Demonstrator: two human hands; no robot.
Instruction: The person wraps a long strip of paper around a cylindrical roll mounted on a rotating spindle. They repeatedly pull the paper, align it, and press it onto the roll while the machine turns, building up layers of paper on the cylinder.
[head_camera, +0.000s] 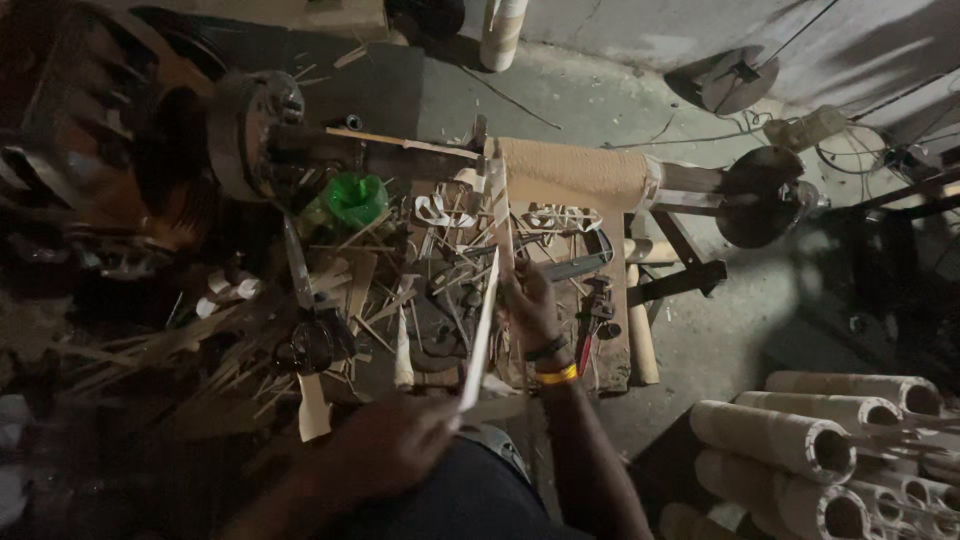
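A long thin pale strip (489, 290) runs from my lap up to a tan wound cylinder (575, 173) on a horizontal lathe-like shaft (400, 155). My left hand (392, 440) grips the strip's near end. My right hand (528, 305), with a dark band and a yellow band at the wrist, holds the strip higher up, just below the cylinder. A round metal chuck (255, 125) carries the shaft's left end, and a dark disc (757, 197) sits at its right end.
Under the shaft lie many wood slivers and scraps (380, 290), a green plastic piece (356, 197), a red-handled wrench (592, 320) and a hammer-like tool (310, 345). Several finished tan cylinders (830, 440) are stacked at lower right. Wires (860, 140) cross the concrete floor beyond.
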